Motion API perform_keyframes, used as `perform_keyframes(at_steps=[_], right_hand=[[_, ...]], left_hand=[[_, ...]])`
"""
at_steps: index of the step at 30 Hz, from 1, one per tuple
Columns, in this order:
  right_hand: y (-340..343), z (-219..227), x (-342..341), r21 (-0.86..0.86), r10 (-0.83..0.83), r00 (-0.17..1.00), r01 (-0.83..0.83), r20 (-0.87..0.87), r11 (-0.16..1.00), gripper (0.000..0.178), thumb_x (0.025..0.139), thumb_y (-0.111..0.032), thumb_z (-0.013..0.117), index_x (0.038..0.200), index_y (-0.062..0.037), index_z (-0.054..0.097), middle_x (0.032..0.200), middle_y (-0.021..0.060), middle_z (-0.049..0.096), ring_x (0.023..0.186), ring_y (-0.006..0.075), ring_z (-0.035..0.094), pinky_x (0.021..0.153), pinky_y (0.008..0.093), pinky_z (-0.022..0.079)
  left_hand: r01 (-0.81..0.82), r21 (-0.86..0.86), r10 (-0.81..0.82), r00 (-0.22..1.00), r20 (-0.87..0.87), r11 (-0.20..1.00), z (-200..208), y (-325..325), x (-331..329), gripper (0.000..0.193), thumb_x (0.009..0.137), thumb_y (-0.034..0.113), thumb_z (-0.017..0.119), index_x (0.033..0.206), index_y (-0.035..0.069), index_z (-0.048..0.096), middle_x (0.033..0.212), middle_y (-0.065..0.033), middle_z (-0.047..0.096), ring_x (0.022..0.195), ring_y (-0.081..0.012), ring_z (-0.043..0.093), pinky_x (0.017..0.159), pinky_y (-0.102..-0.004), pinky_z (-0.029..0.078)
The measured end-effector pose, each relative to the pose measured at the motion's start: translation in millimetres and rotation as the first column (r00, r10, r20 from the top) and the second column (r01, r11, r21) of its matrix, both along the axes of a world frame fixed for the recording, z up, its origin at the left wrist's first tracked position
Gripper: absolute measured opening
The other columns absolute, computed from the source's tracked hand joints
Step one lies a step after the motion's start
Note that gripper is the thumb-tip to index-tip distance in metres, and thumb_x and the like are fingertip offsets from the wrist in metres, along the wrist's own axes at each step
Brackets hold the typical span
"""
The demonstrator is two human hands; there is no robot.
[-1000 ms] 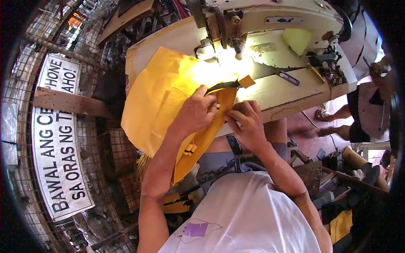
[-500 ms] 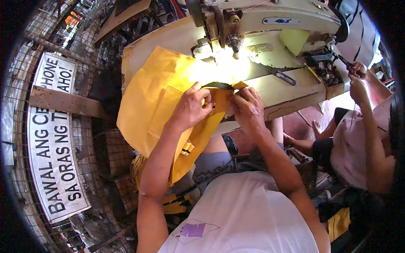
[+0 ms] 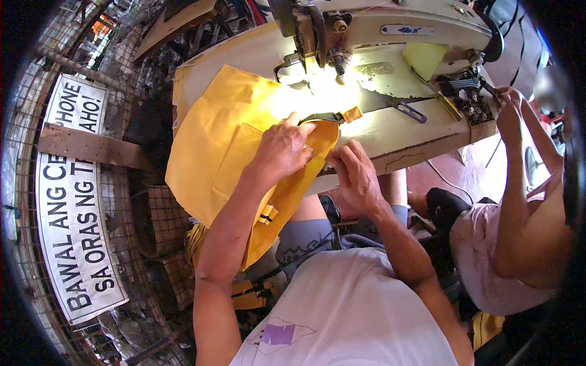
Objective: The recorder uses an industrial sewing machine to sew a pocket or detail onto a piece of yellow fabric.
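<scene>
A large yellow fabric piece with a stitched-on pocket panel lies partly on the sewing machine table and hangs over its front edge. My left hand is closed on its upper edge, fingers curled into the fold. At the fabric's right edge, my right hand pinches with thumb and forefinger. A black strap with a yellow tab at its end lies along the top edge, just below the needle area. The sewing machine stands over the work, its lamp glaring and washing out the needle area.
Scissors and a yellow-handled tool lie on the machine table. A parts tray sits at its right end. On the right, another person sits with hands raised. Wire mesh with a white sign stands left.
My right hand has moved down from the tab to the fabric's right edge, leaving tab and strap end uncovered. My left hand has shifted slightly. The other person has leaned closer, arms raised.
</scene>
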State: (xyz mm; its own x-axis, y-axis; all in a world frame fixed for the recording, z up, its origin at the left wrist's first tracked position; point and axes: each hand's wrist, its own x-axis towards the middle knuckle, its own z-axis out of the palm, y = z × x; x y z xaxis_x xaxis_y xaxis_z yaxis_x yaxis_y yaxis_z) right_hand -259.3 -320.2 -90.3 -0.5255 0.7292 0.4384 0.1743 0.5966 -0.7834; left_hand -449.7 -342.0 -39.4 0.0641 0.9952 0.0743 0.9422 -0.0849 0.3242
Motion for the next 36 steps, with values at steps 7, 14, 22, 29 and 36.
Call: perform_keyframes(at_steps=[7,14,22,29,36], right_hand=[[-4,-2,7,-0.057,-0.042,0.996,0.037,-0.077,0.998,0.004,0.091,-0.003,0.056,0.093,0.0001,0.055,0.084,0.0148,0.052,0.078,0.0323,0.055,0.069,0.0406,0.045],[2,3,-10,-0.558,-0.065,0.975,-0.068,-0.214,0.827,0.009,0.092,-0.006,0.059,0.097,0.0012,0.056,0.088,0.0151,0.058,0.078,0.0237,0.056,0.068,0.0360,0.045],[82,6,59,0.421,-0.648,0.755,0.556,0.105,0.716,0.030,0.084,-0.010,0.067,0.113,-0.0051,0.061,0.106,0.0137,0.060,0.103,0.0344,0.054,0.093,0.0437,0.043],[89,-4,81,0.443,-0.570,0.731,0.399,0.375,0.803,0.028,0.084,-0.009,0.060,0.111,-0.0050,0.061,0.104,0.0141,0.057,0.100,0.0341,0.055,0.088,0.0437,0.045],[10,44,35,0.192,-0.146,0.941,0.089,0.306,0.977,0.035,0.082,0.003,0.056,0.116,-0.0017,0.055,0.099,0.0163,0.055,0.088,0.0385,0.059,0.074,0.0464,0.050]], left_hand=[[0.080,0.014,-0.079,0.996,-0.038,0.997,7,-1,2,0.030,0.078,0.016,0.070,0.103,0.002,0.065,0.102,-0.0164,0.057,0.092,-0.0359,0.062,0.083,-0.0430,0.052],[0.042,-0.003,-0.041,0.996,0.079,0.999,8,-8,3,0.014,0.084,0.014,0.063,0.094,0.003,0.061,0.099,-0.0170,0.055,0.086,-0.0364,0.062,0.076,-0.0466,0.052],[-0.048,0.074,0.032,0.978,0.206,0.996,1,-1,-6,0.010,0.088,0.011,0.061,0.093,0.003,0.059,0.090,-0.0185,0.056,0.081,-0.0387,0.059,0.071,-0.0453,0.049],[-0.009,0.104,-0.006,0.989,0.149,0.995,5,6,-11,0.009,0.088,0.011,0.060,0.091,0.002,0.059,0.086,-0.0169,0.058,0.080,-0.0359,0.059,0.071,-0.0434,0.048],[-0.034,0.061,0.024,0.987,0.160,0.998,7,9,-10,0.010,0.090,0.015,0.060,0.092,0.005,0.062,0.087,-0.0171,0.059,0.084,-0.0365,0.061,0.075,-0.0451,0.049]])
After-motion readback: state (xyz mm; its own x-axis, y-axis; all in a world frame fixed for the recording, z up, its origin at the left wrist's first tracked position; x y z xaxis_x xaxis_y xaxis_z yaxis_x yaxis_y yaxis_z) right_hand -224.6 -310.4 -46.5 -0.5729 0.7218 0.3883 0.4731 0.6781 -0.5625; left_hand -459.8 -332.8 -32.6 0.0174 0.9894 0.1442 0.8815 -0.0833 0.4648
